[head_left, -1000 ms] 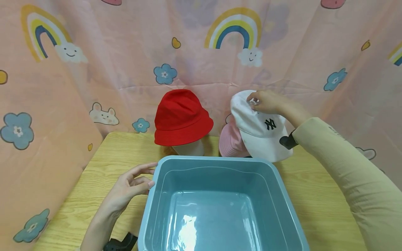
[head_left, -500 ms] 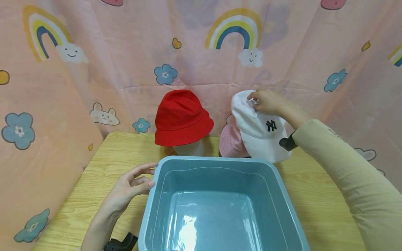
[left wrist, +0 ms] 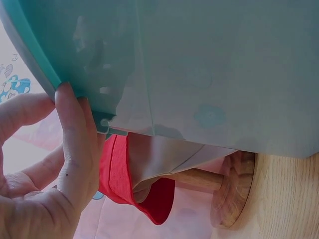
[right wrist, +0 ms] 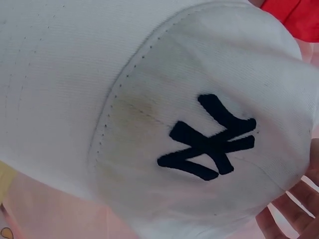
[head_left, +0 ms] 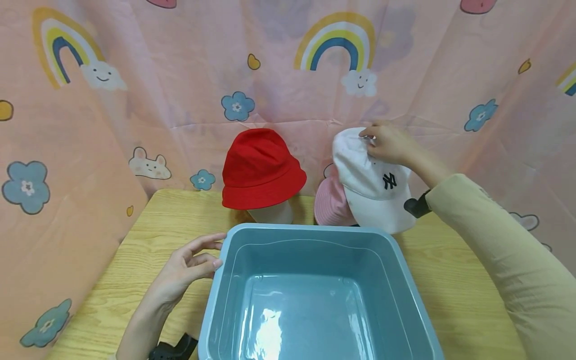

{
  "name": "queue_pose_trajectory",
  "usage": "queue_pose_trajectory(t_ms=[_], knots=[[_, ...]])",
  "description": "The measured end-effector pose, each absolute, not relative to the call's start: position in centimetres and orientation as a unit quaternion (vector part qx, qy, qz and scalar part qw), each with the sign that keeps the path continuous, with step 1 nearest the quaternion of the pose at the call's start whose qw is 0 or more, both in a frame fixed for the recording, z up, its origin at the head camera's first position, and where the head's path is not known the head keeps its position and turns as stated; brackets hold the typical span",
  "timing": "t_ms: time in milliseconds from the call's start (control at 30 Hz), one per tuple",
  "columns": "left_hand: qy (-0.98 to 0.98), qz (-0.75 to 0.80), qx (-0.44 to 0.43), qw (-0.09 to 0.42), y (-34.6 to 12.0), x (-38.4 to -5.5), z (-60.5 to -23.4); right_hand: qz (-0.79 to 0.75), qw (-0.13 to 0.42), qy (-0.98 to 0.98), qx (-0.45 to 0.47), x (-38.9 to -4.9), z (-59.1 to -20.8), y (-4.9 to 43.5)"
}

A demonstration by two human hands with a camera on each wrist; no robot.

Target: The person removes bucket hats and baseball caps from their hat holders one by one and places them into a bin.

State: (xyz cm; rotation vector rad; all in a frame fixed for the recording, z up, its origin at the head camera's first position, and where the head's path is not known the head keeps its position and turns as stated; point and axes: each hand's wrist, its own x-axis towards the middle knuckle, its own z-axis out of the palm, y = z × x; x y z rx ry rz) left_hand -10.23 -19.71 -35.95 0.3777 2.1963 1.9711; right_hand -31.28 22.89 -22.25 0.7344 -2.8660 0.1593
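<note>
In the head view, my right hand [head_left: 392, 144] pinches the crown of a white baseball cap [head_left: 377, 187] with a dark NY emblem. The cap tilts, brim down, overlapping a pink hat [head_left: 332, 201]. Up close in the right wrist view, the cap [right wrist: 149, 149] fills most of the picture, and my fingers [right wrist: 294, 205] show at its crown edge. My left hand [head_left: 184, 267] touches the outer rim of a blue plastic basin [head_left: 310, 228] with loosely bent fingers. The left wrist view shows those fingertips at the basin's rim [left wrist: 31, 67].
A red bucket hat [head_left: 263, 170] sits on a pale form behind the basin. Its round wooden base [left wrist: 234, 189] shows in the left wrist view. The wooden table [head_left: 130, 260] meets a pink patterned curtain [head_left: 180, 75] at the back.
My right hand has shifted slightly up and to the right at the cap's crown, and the cap has moved a little with it. The left hand and basin stay in place.
</note>
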Motion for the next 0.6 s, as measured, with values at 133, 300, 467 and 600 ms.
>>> queue_pose_trajectory(t_ms=[133, 300, 467, 600], knots=[[0.736, 0.660, 0.128, 0.084, -19.7, -10.2, -36.0, 0.058, 0.108, -0.959, 0.255, -31.0, -22.1, 23.1], [0.734, 0.660, 0.134, 0.083, -19.8, -10.3, -36.0, 0.078, 0.128, -0.953, 0.262, -30.6, -21.9, 23.4], [0.733, 0.661, 0.136, 0.081, -19.8, -10.3, -36.0, 0.096, 0.138, -0.953, 0.254, -30.4, -21.8, 23.6], [0.735, 0.660, 0.133, 0.082, -19.8, -10.3, -36.0, 0.106, 0.135, -0.956, 0.236, -30.0, -21.6, 23.7]])
